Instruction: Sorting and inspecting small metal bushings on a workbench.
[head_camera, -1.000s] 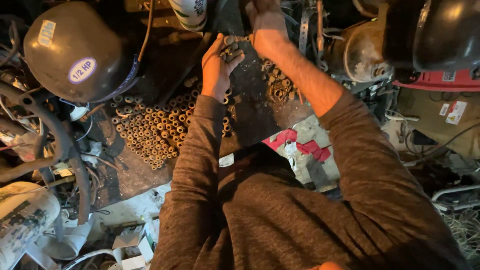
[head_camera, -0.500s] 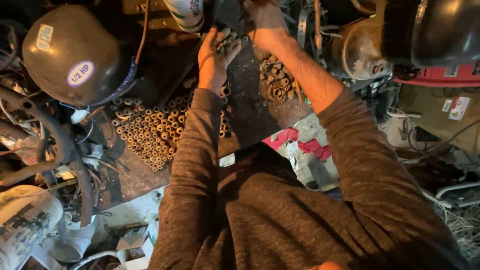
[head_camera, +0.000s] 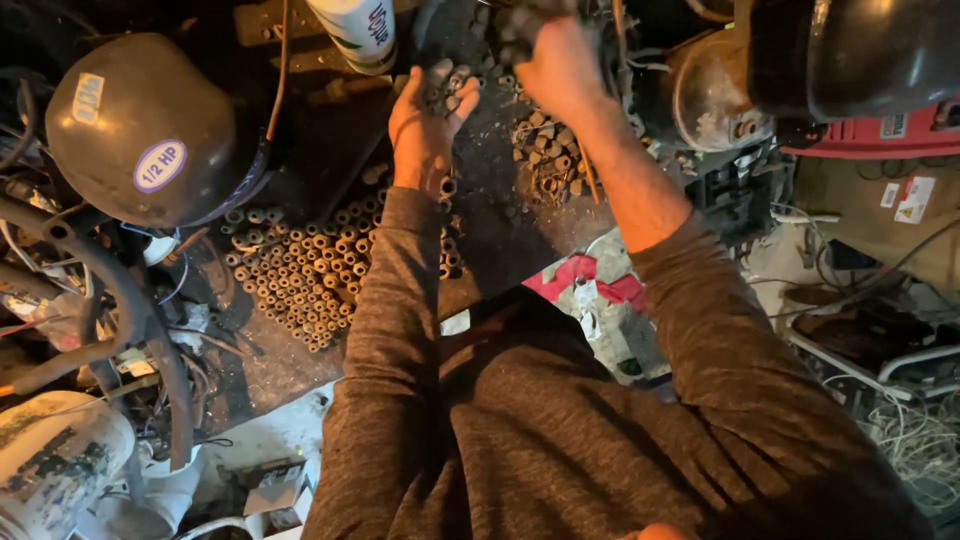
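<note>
On bench, 2 hands (head_camera: 425, 125) w/ tube bits (head_camera: 300, 280)

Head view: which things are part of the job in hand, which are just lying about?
In hand:
- left hand, palm up, cupping small metal tube pieces
- right hand, closed over more pieces
- standing tube pieces in rows
- loose pile of pieces

Lying about:
- dark round motor housing
- black hoses
- white can
- red and white rag

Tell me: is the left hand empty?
No, the left hand lies palm up with several small metal cylinders in it, above the standing rows of short tubes.
</note>
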